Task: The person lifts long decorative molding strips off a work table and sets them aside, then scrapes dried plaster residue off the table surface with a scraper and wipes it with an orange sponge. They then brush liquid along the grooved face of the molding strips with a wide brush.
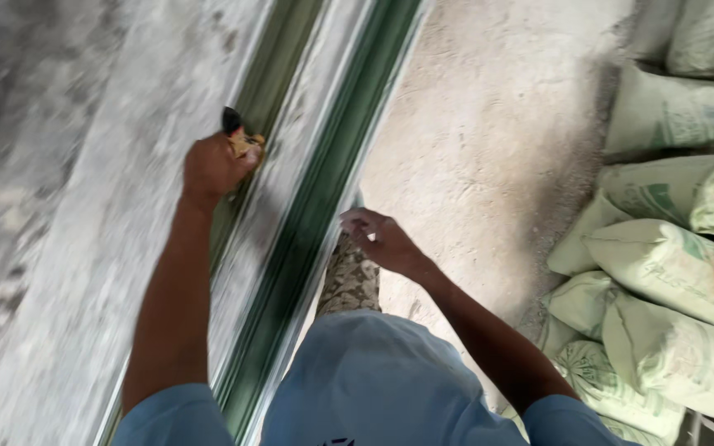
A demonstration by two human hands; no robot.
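I am looking down along a wall (59, 206), grey and rough, filling the left side and blurred by motion. Beside it, a concrete floor (489, 124) is spreading pale and dusty across the upper right. A long green frame (324, 182) with pale edges is running slantwise from the top centre down to the bottom left, lying against the wall's edge. Along the right side, a pile of pale sacks (671, 264) with green print is lying stacked on the floor, well apart from the frame.

I am wearing a light blue shirt (373, 380), which is filling the bottom centre, and one patterned trouser leg (350, 281) is showing just above it, beside the frame.

My left hand (212, 165) is reaching forward and closing in a fist around a small tool (237, 136) with a dark tip and a yellowish-brown body, pressing it against the frame's left channel. What kind of tool it is, I cannot tell through the blur.

My right hand (382, 235) is hovering just to the right of the frame, fingers loosely curled and holding nothing.
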